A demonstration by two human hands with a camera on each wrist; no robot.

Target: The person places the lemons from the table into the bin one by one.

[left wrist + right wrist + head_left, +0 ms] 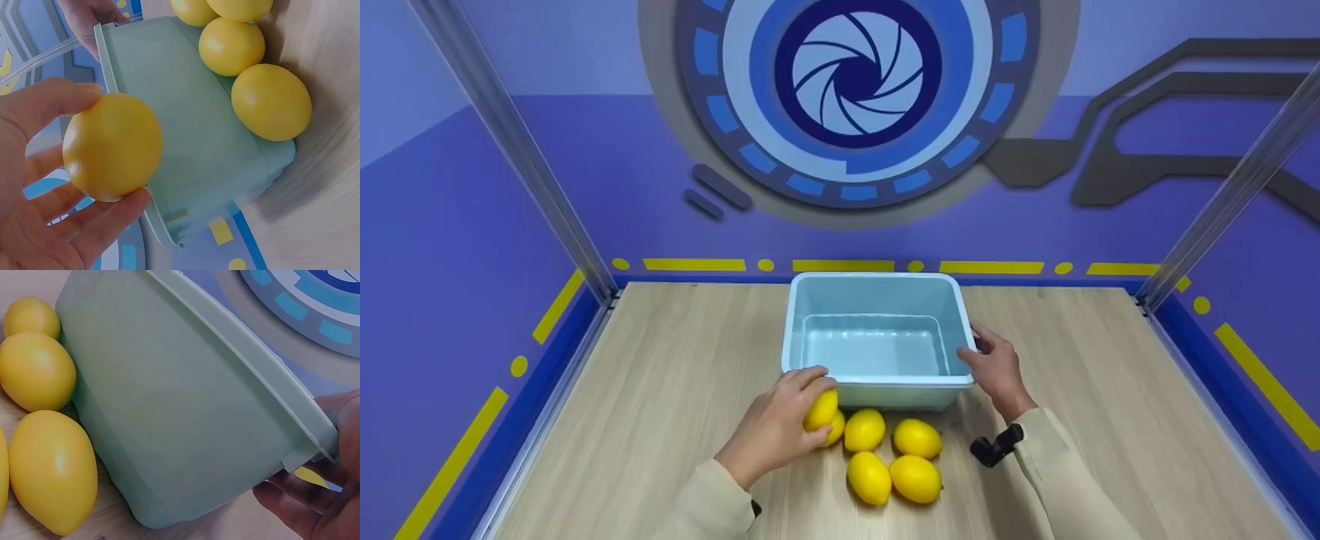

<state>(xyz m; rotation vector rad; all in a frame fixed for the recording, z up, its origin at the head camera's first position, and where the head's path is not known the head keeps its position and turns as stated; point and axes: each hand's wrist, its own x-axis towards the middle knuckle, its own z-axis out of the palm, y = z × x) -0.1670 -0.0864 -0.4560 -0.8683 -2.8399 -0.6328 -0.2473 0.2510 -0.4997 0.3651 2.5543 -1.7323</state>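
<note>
My left hand (781,421) holds a yellow lemon (112,147) between thumb and fingers, at the near left corner of a pale blue-green plastic bin (885,396). In the left wrist view the held lemon overlaps the bin's rim. My right hand (996,369) grips the bin's right rim, thumb on the edge and fingers under the lip, as the right wrist view shows. The bin's floor is bare. Several more lemons lie on the table before the bin, among them a front lemon (869,478) and a right lemon (917,439). One lemon is partly hidden behind the left hand.
The wooden table (675,337) runs back to a blue-purple wall (585,172) with a round printed emblem. Side walls with metal posts (532,157) stand left and right. A black wrist device (996,445) sits by the right sleeve.
</note>
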